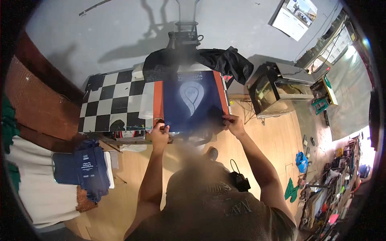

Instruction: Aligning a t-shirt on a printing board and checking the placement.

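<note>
At my end, I see the left hand's (pixel 160 135) thumb and fingers pinching the near left corner of an orange-edged navy panel (pixel 172 102); the right hand's (pixel 235 125) pinch its near right corner. The panel lies spread over the checkered table's (pixel 106 105) right part. Beyond, I see black cloth (pixel 231 62); far left, folded navy fabric (pixel 91 164).

The one wide fisheye view here peers down and forward from the wearer's head, over the torso (pixel 225 213) to left hand (pixel 161 134), right hand (pixel 235 125) and nearby bench (pixel 105 93).
</note>
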The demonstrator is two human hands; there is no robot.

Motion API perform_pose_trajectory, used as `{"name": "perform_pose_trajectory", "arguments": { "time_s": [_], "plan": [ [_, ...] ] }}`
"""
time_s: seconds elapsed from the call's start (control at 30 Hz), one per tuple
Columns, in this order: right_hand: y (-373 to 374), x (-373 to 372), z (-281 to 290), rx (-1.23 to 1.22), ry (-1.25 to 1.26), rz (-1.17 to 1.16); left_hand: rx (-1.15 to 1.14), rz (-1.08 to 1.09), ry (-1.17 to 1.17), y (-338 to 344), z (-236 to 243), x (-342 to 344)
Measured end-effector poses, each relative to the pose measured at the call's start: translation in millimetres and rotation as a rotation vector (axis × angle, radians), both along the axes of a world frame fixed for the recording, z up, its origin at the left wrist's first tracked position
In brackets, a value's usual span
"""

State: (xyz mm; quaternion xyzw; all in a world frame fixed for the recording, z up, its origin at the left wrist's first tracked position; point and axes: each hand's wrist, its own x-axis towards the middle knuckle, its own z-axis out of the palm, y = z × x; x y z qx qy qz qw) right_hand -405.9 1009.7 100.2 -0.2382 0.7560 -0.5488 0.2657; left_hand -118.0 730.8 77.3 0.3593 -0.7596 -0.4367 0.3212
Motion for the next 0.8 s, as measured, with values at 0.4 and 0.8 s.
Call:
{"name": "perform_pose_trajectory", "arguments": {
  "time_s": [0.4,0.8],
  "plan": [
    [-11.8,7.7,4.8,-0.024,0.074,-0.103,-0.081,0.043,-0.066,-23.9,7.8,-2.0],
    [-15.1,-3.6,7.3,-0.002,-0.105,-0.071,-0.104,-0.033,-0.027,-45.0,3.8,3.8]
  ]
}}
